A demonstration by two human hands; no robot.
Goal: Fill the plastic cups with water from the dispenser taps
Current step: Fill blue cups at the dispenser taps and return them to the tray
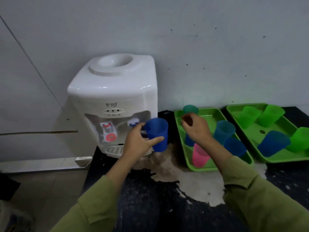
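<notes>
On the dark bench (167,206), w/ a pale worn patch, stands 1 white water dispenser (113,97) w/ 2 taps: red tap (107,125) and blue tap (133,122). Left hand (138,143) grasps 1 blue cup (158,133), upright, thumb across its front, cup just right of the blue tap and not under it. Right of that grip, the right hand (196,129) hovers over the near green tray (209,113), fingers curled; can't tell if it grips anything. Near tray, 2 trays total: approx. 5 cups around that hand – 1 teal cup (190,108) behind it, 1 pink cup (199,155) below, 3 blue-ish to its right and underneath. Far tray (250,131), further right: 3 green cups, 1 blue. Both sleeves olive green.
</notes>
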